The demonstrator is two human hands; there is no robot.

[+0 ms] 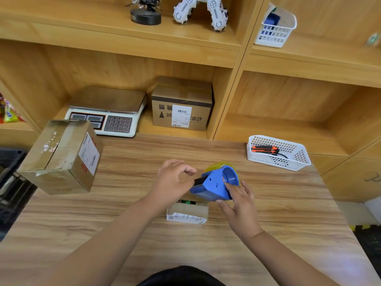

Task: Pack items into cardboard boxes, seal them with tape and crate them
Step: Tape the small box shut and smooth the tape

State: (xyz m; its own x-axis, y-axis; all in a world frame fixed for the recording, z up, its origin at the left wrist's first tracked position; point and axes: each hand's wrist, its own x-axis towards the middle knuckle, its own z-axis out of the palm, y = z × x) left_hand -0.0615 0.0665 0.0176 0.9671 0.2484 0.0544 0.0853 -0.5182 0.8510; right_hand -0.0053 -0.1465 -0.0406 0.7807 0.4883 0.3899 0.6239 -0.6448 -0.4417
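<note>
Small cardboard box [186,212] on wooden table [278,213], unsealed, directly under blue tape dispenser [214,185] gripped by right hand [241,207]; left hand [173,179] curled at its cutter, likely freeing tape end for sealing, pinch unclear.

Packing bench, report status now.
Right hand grips blue tape dispenser. Left hand at its cutter, grip unclear. Small box beneath, flaps hidden by dispenser.
</note>
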